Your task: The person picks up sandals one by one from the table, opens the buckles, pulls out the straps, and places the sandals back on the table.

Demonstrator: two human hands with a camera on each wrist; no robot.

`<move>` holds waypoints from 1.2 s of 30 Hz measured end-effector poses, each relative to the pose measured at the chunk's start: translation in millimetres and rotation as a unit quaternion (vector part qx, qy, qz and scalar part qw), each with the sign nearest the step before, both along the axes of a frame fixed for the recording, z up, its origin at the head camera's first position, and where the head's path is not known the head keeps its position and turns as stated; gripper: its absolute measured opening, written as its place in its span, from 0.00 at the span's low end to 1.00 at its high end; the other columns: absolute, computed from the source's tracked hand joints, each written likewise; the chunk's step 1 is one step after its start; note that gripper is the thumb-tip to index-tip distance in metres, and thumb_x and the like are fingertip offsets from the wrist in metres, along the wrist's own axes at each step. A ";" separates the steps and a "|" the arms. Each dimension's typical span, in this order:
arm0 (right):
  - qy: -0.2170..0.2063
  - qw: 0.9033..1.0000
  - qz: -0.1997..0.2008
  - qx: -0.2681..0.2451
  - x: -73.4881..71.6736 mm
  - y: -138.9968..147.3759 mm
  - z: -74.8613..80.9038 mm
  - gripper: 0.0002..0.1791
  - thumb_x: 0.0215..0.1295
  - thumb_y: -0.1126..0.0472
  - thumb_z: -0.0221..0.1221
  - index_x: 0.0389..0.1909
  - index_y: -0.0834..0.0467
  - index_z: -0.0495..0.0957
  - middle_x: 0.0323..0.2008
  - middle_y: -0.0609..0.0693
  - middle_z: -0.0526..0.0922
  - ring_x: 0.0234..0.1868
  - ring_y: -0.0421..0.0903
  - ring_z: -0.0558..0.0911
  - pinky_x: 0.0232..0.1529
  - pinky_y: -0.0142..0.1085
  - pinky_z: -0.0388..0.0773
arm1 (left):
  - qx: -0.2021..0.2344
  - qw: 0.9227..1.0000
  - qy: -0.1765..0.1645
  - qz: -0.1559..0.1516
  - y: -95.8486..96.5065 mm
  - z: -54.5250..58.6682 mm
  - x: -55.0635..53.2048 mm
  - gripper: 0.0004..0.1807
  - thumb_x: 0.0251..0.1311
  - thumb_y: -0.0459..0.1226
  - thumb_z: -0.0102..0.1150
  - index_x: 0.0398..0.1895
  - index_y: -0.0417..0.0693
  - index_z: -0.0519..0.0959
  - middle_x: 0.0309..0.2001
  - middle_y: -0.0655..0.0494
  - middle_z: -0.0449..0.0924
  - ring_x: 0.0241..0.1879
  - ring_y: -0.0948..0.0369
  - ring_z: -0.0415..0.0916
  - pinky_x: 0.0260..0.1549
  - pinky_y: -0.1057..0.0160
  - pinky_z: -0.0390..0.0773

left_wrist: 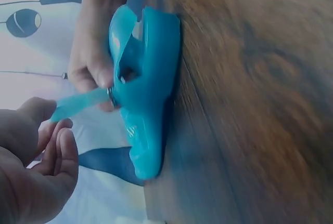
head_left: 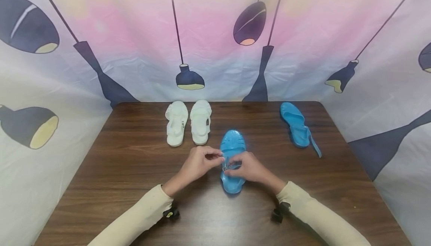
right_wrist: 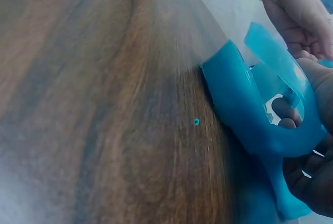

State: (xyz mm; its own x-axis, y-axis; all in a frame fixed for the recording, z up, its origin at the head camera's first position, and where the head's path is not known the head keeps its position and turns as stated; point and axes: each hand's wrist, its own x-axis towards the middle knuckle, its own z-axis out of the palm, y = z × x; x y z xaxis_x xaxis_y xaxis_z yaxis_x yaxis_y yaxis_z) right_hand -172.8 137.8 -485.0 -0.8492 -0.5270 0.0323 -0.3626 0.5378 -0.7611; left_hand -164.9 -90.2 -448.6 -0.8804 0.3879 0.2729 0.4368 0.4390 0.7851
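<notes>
A blue jelly sandal (head_left: 233, 141) lies sole down in front of me, toe pointing away. My left hand (head_left: 198, 161) pinches the free end of its ankle strap (left_wrist: 80, 103) between thumb and forefinger, drawing it out from the metal buckle (left_wrist: 111, 96). From the other side my right hand (head_left: 250, 167) grips the sandal at the buckle, thumb and fingers on either side of it. In the right wrist view, the heel strap (right_wrist: 278, 60) arches up beside that hand, and the sandal partly hides the fingers.
A second blue sandal (head_left: 294, 124) lies at the back right, its strap (head_left: 314, 145) hanging loose onto the brown wooden table (head_left: 134, 171). Two white sandals (head_left: 176, 124) stand side by side at the back. A tiny blue ring-shaped bit (right_wrist: 196, 122) lies on the wood.
</notes>
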 end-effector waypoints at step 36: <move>0.006 0.999 -0.032 -0.033 0.7 24.4 5.0 0.18 0.66 0.43 0.67 0.50 0.50 0.88 0.42 0.35 0.88 0.43 0.37 0.84 0.44 0.35 0.83 | -0.116 0.989 -0.073 -0.046 -28.9 -7.5 2.2 0.11 0.64 0.43 0.69 0.42 0.47 0.87 0.32 0.64 0.83 0.32 0.68 0.78 0.33 0.68 0.80</move>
